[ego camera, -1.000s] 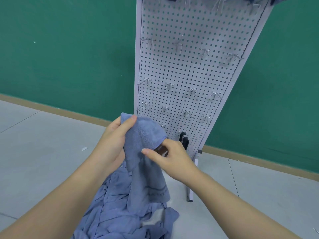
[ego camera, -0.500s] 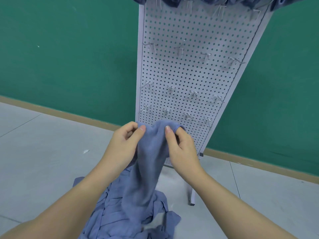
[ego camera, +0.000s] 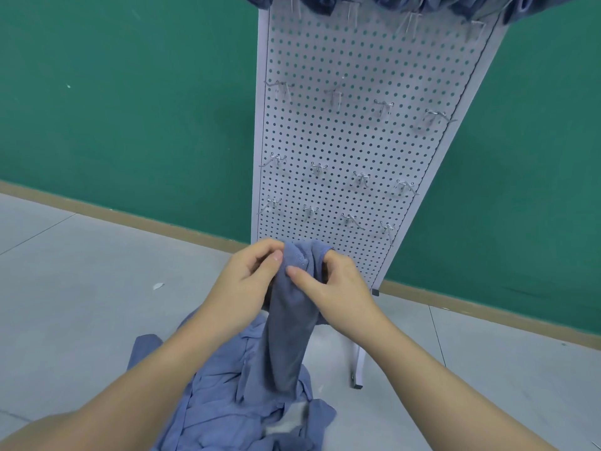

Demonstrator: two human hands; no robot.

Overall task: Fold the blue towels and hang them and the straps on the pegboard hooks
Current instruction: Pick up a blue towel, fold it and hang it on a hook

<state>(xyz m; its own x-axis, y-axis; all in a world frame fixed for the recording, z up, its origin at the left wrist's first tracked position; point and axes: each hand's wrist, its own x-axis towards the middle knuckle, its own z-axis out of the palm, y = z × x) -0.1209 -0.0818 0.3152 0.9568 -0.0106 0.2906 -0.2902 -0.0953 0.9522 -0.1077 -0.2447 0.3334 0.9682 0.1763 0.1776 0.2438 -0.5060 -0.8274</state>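
As both hands bunch its top edge, a blue towel [ego camera: 289,320] hangs in front of the foot of a white pegboard [ego camera: 357,141]. The left hand [ego camera: 247,281] pinches the cloth with curled fingers and thumb; the right hand [ego camera: 335,288] grips it from the other side, thumb pressed onto the fabric. Below the pegboard, a pile of blue cloths [ego camera: 227,402] lies on the grey floor [ego camera: 81,288]. Rows of bare metal hooks [ego camera: 361,179] line the board, and folded blue towels [ego camera: 390,1] hang along its top.
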